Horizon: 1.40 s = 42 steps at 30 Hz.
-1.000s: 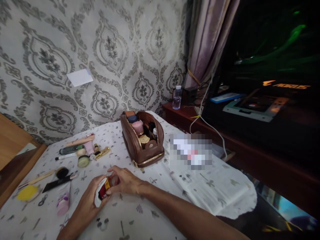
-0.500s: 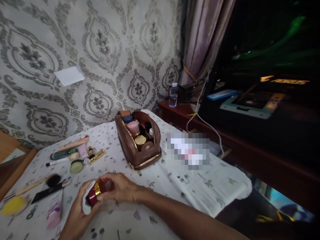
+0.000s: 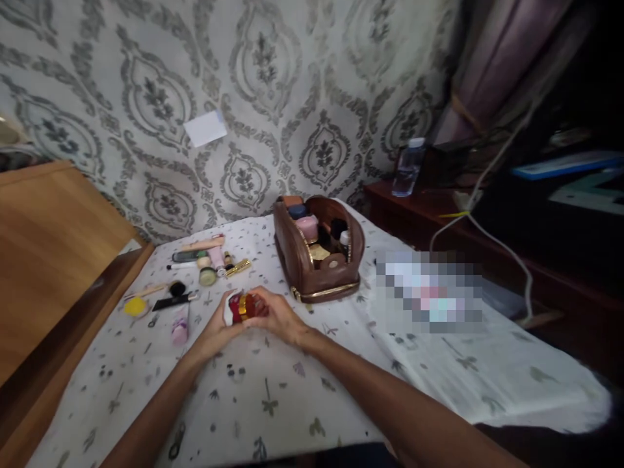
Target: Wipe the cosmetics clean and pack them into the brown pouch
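Note:
Both hands meet around a small red jar (image 3: 236,311) with a shiny gold band, held on its side just above the printed sheet (image 3: 253,396). My left hand (image 3: 214,333) grips its left end, where a white, cloth-like piece (image 3: 227,313) shows between hand and jar. My right hand (image 3: 283,316) closes round the reddish right end. Fingers partly cover the jar, so whether its lid is loose is not visible. Just beyond my right hand stands an unzipped brown cosmetic bag (image 3: 319,288), holding a pink-lidded jar (image 3: 307,229), a gold lid (image 3: 319,252) and other containers.
To the left lie a pink tube (image 3: 179,328), a yellow sponge-like piece (image 3: 136,305), a green jar (image 3: 207,277), a gold tube (image 3: 238,268) and brushes. A wooden panel (image 3: 58,253) borders the left. A water bottle (image 3: 408,170) and white cable (image 3: 507,257) are at right.
The view has swung left and pulled back, so everything appears further right and smaller. Both hands still hold the red jar, now turned more level.

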### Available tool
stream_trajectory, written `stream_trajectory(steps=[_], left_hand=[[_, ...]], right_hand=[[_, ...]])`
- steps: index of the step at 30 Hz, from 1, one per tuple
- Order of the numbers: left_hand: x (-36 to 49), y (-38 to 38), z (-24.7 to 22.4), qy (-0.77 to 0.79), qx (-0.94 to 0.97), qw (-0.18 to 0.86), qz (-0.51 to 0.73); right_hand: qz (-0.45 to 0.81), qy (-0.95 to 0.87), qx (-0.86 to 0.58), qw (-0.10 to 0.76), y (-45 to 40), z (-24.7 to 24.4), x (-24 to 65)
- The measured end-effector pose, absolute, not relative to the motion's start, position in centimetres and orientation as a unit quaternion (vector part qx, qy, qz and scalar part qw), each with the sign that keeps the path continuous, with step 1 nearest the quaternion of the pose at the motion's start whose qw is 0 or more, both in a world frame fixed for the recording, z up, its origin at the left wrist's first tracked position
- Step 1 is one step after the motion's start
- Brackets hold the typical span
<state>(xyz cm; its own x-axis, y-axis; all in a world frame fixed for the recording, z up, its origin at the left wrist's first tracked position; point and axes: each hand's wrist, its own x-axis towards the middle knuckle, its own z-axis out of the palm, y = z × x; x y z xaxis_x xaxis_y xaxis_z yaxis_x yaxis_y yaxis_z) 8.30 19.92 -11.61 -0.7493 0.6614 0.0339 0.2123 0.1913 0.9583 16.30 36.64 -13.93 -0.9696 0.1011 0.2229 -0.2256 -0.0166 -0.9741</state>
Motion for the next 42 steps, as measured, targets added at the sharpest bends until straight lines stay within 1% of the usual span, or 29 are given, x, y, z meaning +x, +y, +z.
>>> stream_trajectory(steps=[4, 6, 8, 14, 17, 20, 25, 30, 32, 37, 42], left_hand=[[7.3, 19.9, -12.2, 0.646, 0.285, 0.298, 0.642], [7.1, 20.2, -12.9, 0.608, 0.279, 0.315, 0.674], [6.9, 20.4, -13.4, 0.605, 0.279, 0.307, 0.679], [6.8, 20.2, -13.6, 0.687, 0.313, 0.266, 0.599], [7.1, 20.1, -13.1, 0.681, 0.317, 0.27, 0.602], [7.4, 20.2, -12.6, 0.669, 0.315, 0.282, 0.611], [7.7, 20.5, -12.3, 0.644, 0.303, 0.307, 0.632], [7.8, 20.7, -12.7, 0.647, 0.255, 0.306, 0.65], [8.0, 20.7, -12.6, 0.657, 0.255, 0.291, 0.648], [8.9, 20.3, -11.9, 0.694, 0.274, 0.204, 0.633], [9.6, 20.4, -12.0, 0.732, 0.388, 0.078, 0.554]], right_hand=[[0.658, -0.735, 0.035, 0.163, 36.9, -13.7, 16.3], [0.619, -0.764, 0.021, 0.183, 36.8, -13.6, 16.4], [0.579, -0.791, 0.013, 0.194, 36.8, -13.7, 16.5], [0.504, -0.824, 0.008, 0.257, 36.6, -14.4, 16.4], [0.477, -0.832, 0.008, 0.283, 36.6, -14.6, 16.2], [0.473, -0.832, 0.006, 0.29, 36.7, -14.5, 16.1], [0.508, -0.813, 0.013, 0.283, 36.4, -13.5, 16.3], [0.57, -0.784, 0.012, 0.246, 35.9, -13.2, 16.5], [0.578, -0.782, 0.003, 0.235, 35.9, -13.4, 16.4], [0.551, -0.803, -0.013, 0.227, 36.1, -13.9, 16.2], [0.505, -0.825, -0.008, 0.253, 36.1, -13.8, 16.3]])
